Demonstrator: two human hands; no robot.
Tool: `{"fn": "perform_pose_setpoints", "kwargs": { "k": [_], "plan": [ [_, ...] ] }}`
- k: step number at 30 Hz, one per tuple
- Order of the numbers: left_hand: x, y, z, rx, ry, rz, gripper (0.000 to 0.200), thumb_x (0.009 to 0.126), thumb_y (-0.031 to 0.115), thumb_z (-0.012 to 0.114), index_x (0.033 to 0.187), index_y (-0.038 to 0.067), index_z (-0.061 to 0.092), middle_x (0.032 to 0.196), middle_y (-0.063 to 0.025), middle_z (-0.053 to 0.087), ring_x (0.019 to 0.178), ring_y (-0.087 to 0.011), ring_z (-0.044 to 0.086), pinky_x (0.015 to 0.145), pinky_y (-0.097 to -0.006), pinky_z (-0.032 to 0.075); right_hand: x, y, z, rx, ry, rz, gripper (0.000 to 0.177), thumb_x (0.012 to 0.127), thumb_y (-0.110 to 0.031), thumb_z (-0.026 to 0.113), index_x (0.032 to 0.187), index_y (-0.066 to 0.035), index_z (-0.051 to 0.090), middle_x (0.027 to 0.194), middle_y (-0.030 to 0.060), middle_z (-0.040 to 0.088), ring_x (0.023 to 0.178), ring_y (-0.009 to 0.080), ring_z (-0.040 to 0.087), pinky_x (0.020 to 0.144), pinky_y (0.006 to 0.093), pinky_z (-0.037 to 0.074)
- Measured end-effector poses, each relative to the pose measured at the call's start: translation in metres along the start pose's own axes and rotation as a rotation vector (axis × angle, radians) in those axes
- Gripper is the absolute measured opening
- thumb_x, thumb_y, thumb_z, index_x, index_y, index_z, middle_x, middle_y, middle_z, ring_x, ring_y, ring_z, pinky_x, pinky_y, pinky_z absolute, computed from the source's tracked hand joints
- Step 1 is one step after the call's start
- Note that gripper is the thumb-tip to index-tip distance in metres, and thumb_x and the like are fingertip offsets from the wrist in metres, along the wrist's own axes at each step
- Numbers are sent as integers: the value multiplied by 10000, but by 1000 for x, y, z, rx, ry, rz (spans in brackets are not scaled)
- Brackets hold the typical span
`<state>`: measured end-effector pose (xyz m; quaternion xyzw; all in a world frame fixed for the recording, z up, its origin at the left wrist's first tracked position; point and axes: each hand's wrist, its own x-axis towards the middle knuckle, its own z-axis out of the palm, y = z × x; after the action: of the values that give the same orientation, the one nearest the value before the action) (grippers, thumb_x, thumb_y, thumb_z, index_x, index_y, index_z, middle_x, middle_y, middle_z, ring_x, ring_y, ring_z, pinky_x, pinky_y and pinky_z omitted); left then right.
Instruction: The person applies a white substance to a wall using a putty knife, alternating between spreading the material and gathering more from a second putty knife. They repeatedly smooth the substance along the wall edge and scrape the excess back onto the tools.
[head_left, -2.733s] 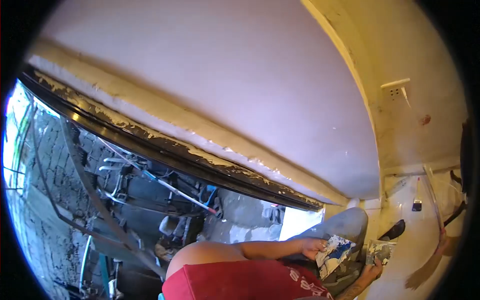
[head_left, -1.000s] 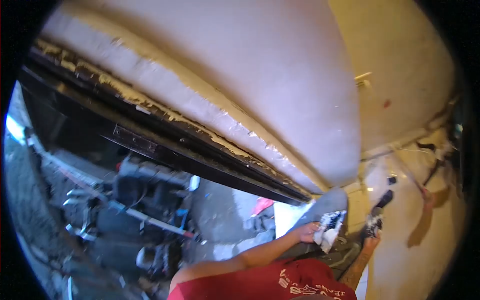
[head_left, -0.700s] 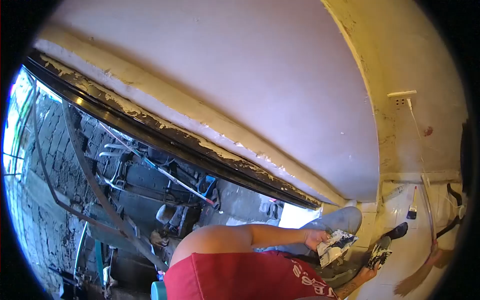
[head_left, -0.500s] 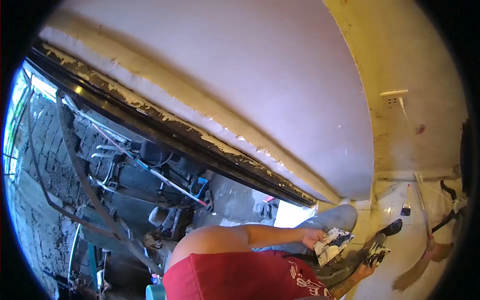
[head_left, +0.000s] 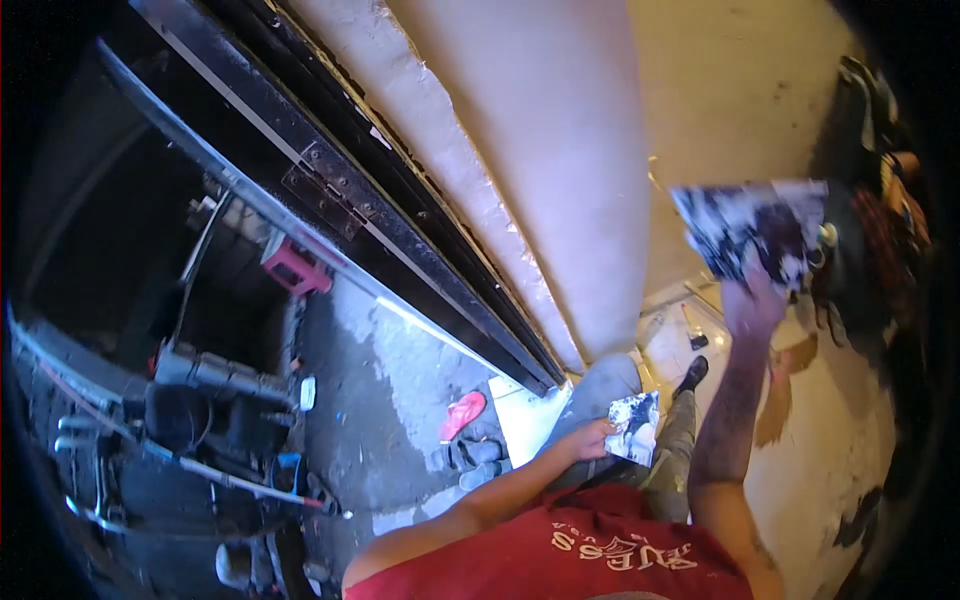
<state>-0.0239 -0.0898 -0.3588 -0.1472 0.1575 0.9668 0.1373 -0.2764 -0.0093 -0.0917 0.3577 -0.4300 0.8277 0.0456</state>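
In the head view my left hand (head_left: 592,440) grips the edge of a flat rectangular piece (head_left: 634,428), white with black and bluish smears, low in front of my lap. My right arm is stretched up and to the right. Its hand (head_left: 757,302) is wrapped on the lower edge of a second flat piece (head_left: 722,225), smeared white and dark, which overlaps the wall in this view. That raised piece is somewhat blurred, and some fingers are hidden behind it. My bent knee (head_left: 608,385) in grey trousers shows beyond the left hand.
A paintbrush (head_left: 698,341) and a straw broom (head_left: 783,395) lie on the pale floor. Dark hanging cloth (head_left: 865,260) is at the right. A black hinged door frame (head_left: 330,190) borders a chipped wall edge. Outside are a pink stool (head_left: 295,265) and a red slipper (head_left: 462,415).
My right hand has risen from beside my lap with its flat piece to the wall's height. The left hand still holds its piece low. The camera view has turned.
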Motion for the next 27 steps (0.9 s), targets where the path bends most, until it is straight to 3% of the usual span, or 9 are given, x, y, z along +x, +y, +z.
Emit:
{"fn": "perform_pose_setpoints", "kwargs": {
  "k": [4, 5, 7, 9, 12, 14, 17, 24, 27],
  "plan": [
    [-8, 3, -3, 38, -71, 3, 414, 782, 51, 510, 1175, 0, 391, 1145, -130, 493, 1036, -258, 499, 931, -388, 363, 40, -70, 114, -812, -195, -865, 202, 755, 95, 512, 930, 42, 597, 932, 70, 584, 857, 143, 546, 780, 270, 431],
    [-11, 3, 3, 46, -64, 22, 418, 779, 54, 514, 1176, 4, 391, 1145, -126, 493, 1036, -257, 498, 931, -389, 363, 42, -85, 143, -328, -211, -507, 202, 756, 83, 514, 938, 44, 593, 929, 70, 585, 856, 127, 544, 770, 256, 428],
    [-17, 8, 10, 36, -96, 40, 436, 774, 66, 525, 1185, 17, 389, 1147, -119, 493, 1037, -257, 496, 932, -391, 362, 46, -109, 171, 82, -206, -193, 213, 758, 61, 518, 962, 44, 580, 933, 72, 585, 859, 106, 537, 760, 240, 424],
    [-24, 11, 20, 0, -80, 121, 425, 777, 45, 492, 1187, 15, 383, 1141, -127, 496, 1027, -266, 503, 926, -409, 369, 41, -124, 179, -55, -189, -275, 238, 760, 41, 524, 995, 42, 563, 947, 77, 582, 869, 97, 527, 761, 236, 422],
    [-39, 10, 17, -16, -81, 196, 422, 781, 44, 480, 1190, 22, 382, 1154, -132, 485, 1051, -288, 482, 939, -439, 349, -11, -103, 139, -53, -207, 59, 291, 770, 0, 528, 1058, 39, 522, 962, 77, 576, 885, 103, 518, 783, 246, 412],
    [-47, 10, 24, -32, 48, 231, 443, 774, 49, 492, 1200, 24, 372, 1165, -130, 476, 1064, -293, 471, 947, -446, 336, -70, -54, 94, -268, -142, 64, 283, 776, -50, 564, 1040, 33, 506, 891, 88, 593, 812, 130, 539, 737, 265, 430],
    [-49, 13, -1, -21, -62, 136, 460, 774, 81, 518, 1208, 34, 373, 1166, -122, 479, 1077, -276, 463, 955, -429, 323, -146, -16, 19, -424, -182, 504, 283, 806, -120, 547, 1038, 38, 509, 904, 109, 592, 835, 133, 533, 757, 264, 425],
    [-34, 17, 8, -19, -28, -87, 398, 792, 134, 525, 1163, 26, 427, 1122, -121, 511, 1036, -249, 497, 917, -392, 365, -312, 43, -165, -381, 545, 953, 319, 733, -118, 636, 990, 39, 531, 908, 76, 574, 721, 148, 563, 643, 258, 469],
    [-21, 20, 6, -62, -25, -118, 400, 791, 128, 526, 1163, 18, 428, 1141, -126, 502, 1039, -260, 494, 915, -412, 368, -322, 54, -175, -144, 740, 898, 296, 724, -104, 635, 968, 41, 551, 789, 77, 584, 613, 152, 576, 557, 275, 493]
  ]
}}
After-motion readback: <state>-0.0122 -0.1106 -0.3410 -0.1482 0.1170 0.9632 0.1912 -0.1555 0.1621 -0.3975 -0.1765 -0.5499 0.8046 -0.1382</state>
